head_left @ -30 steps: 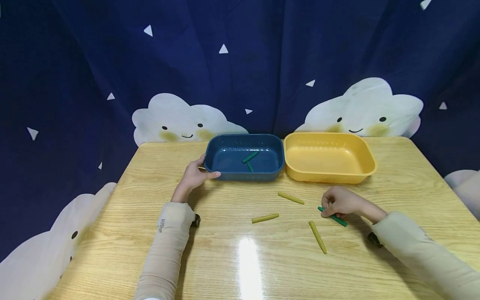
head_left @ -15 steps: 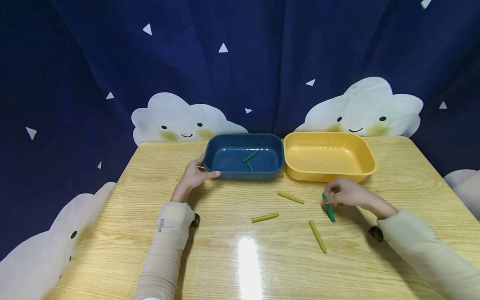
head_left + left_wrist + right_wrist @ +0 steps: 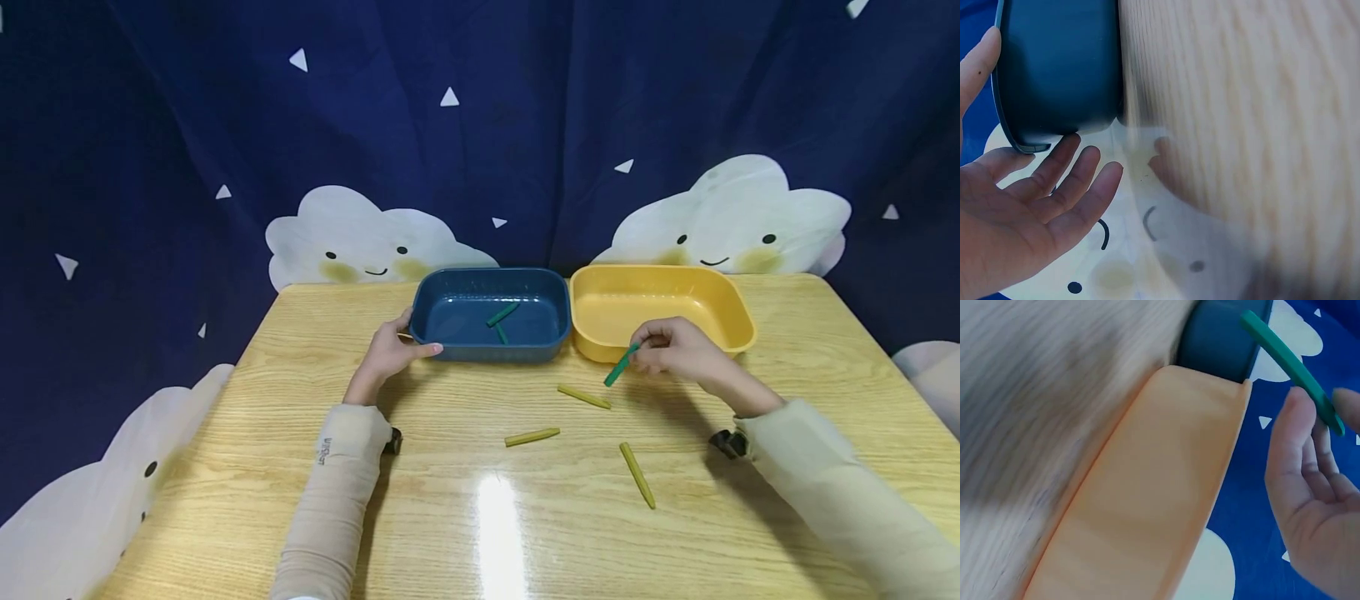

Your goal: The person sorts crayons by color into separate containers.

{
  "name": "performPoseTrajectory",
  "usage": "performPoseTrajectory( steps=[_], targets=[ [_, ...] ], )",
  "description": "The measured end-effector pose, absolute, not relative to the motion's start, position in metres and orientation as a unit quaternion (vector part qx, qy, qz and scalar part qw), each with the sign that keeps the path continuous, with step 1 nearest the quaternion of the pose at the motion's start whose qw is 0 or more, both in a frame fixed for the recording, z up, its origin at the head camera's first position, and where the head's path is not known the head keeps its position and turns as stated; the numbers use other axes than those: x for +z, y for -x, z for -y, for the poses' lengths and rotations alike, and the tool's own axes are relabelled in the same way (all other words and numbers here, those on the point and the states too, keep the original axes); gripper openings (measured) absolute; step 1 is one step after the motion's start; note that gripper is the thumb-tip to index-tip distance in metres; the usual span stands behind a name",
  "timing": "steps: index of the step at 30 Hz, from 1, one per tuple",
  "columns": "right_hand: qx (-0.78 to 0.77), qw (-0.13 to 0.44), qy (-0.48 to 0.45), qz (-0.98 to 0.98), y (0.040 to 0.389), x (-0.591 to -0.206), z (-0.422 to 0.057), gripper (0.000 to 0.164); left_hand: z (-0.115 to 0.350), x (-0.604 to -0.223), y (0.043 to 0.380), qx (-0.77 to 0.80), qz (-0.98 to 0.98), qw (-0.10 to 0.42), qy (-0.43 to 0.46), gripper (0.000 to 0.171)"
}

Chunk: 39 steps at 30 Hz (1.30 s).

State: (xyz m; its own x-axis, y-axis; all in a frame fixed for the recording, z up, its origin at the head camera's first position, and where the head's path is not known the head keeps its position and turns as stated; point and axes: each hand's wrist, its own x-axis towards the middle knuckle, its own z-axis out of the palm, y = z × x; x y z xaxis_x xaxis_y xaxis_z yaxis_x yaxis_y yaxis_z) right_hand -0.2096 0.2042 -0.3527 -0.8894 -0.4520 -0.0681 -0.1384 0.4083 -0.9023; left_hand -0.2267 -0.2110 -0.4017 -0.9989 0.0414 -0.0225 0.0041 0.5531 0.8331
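Note:
My right hand pinches a green crayon between thumb and fingertips, in front of the yellow bin in the head view. In the right wrist view the crayon slants up from the fingertips, overlapping the dark blue bin. My left hand is at the near left corner of the blue bin. Its thumb lies along the front rim, and its fingers, extended and spread in the left wrist view, touch the side wall. Inside the blue bin lie two green crayons.
Three yellow crayons lie apart on the wooden table: one yellow crayon near the bins, another yellow crayon at mid-table and a third yellow crayon nearer the front. Behind the bins hangs a dark blue curtain with clouds.
The right hand has lifted the green crayon off the table and moved it up and left toward the bins, its lower end swinging leftward. The left hand stays at the blue bin.

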Motion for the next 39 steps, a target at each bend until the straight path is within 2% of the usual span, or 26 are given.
performPoseTrajectory(
  steps=[12,19,25,29,39],
  targets=[
    [-0.614,0.096,0.138,-0.771,0.221,-0.34,-0.184,0.017,0.211,-0.403,0.228,0.47,-0.882,0.019,-0.017,0.087],
    [-0.674,0.069,0.146,-0.721,0.227,-0.337,-0.173,0.008,0.211,-0.403,0.228,0.474,-0.88,0.017,-0.018,0.086],
    [-0.764,0.056,0.187,-0.615,0.242,-0.347,-0.165,0.004,0.211,-0.402,0.227,0.475,-0.879,0.018,-0.016,0.085],
    [-0.778,0.056,0.171,-0.601,0.238,-0.338,-0.153,0.011,0.211,-0.402,0.227,0.475,-0.879,0.017,-0.017,0.085],
    [-0.809,0.027,0.168,-0.563,0.248,-0.339,-0.133,0.015,0.211,-0.402,0.227,0.475,-0.879,0.015,-0.021,0.085]
  ],
)
